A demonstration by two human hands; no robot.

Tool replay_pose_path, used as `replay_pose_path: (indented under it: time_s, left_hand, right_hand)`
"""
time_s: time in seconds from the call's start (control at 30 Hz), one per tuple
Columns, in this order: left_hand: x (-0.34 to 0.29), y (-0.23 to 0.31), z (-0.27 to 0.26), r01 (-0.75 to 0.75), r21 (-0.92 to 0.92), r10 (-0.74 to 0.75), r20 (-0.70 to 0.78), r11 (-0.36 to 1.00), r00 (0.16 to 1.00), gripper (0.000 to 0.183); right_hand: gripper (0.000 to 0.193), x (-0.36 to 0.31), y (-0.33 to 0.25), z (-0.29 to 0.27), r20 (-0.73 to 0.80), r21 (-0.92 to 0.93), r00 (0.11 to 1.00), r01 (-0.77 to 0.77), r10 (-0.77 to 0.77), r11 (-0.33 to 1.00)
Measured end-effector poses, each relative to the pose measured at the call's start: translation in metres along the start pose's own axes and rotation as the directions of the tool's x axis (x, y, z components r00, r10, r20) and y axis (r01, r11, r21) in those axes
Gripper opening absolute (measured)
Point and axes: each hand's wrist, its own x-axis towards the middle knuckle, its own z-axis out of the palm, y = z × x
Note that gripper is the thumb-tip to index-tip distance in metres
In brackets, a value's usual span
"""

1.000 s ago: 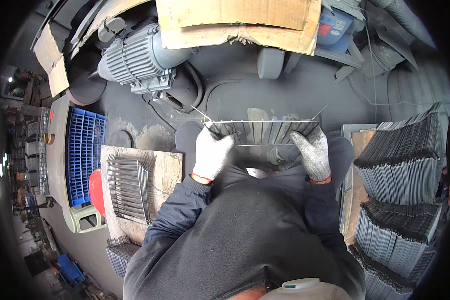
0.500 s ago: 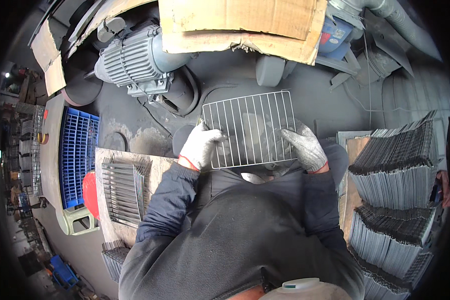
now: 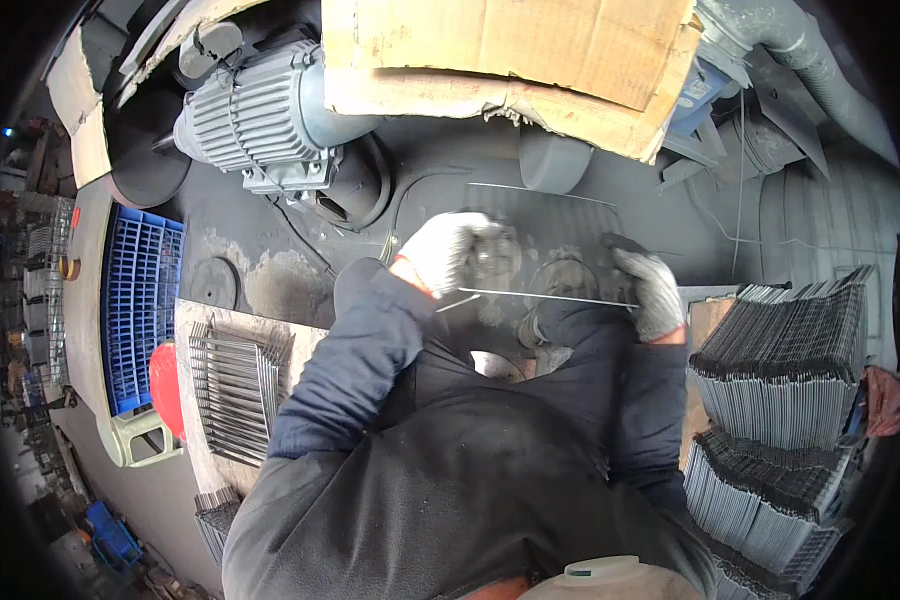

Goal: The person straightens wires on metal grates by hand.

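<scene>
Over my lap is a wire rack [image 3: 550,296], its bars smeared by motion; only its near and far rods show sharply. My left hand [image 3: 448,252], in a whitish knit glove, is curled at the rack's left side, fingers partly blurred. At the right side my right hand [image 3: 652,290], in a greyish glove with dark fingertips, grips the rack's edge. To the left, a batch of similar wire racks [image 3: 235,390] lies on a pale board [image 3: 192,315]. Tall stacks of wire racks [image 3: 775,365] stand to my right.
Ahead are a grey finned motor [image 3: 245,115] and cardboard sheets [image 3: 510,45] hanging over the work area. A blue plastic crate [image 3: 142,310], a red round object [image 3: 166,385] and a green stool [image 3: 140,440] are at the left. A grey duct [image 3: 820,85] runs at the upper right.
The rack, earlier sharp and tilted toward me with its grid plain, is now turned and blurred. My left hand has moved right and up; my right hand has shifted slightly right.
</scene>
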Motion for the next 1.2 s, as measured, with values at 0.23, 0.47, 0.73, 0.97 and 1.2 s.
replay_pose_path:
  time_s: [0.23,0.47,0.73,0.97,1.2]
  left_hand:
    - [0.019,-0.007,-0.011,-0.04,0.151,0.049,-0.057,0.988,0.997,0.018]
    - [-0.058,0.014,-0.048,-0.207,0.148,0.23,-0.164,0.967,0.959,0.024]
    - [-0.044,-0.025,-0.035,-0.258,0.343,0.332,-0.179,0.903,0.926,0.03]
    - [-0.002,-0.038,-0.029,-0.312,0.51,0.365,-0.004,0.802,0.931,0.032]
    - [-0.015,-0.017,-0.039,-0.289,0.463,0.386,-0.128,0.838,0.914,0.026]
  right_hand:
    - [0.024,0.015,0.019,-0.02,-0.124,-0.154,0.992,0.016,-0.035,0.988]
    - [0.024,0.011,0.018,0.08,0.134,-0.214,0.991,0.017,0.012,0.977]
    - [0.026,-0.012,0.032,0.053,0.015,-0.188,0.998,0.058,-0.056,0.981]
    - [0.027,-0.017,0.048,0.028,-0.128,-0.007,0.99,0.061,-0.061,0.998]
    - [0.02,0.008,0.057,0.047,-0.097,-0.204,0.993,0.047,-0.068,0.978]
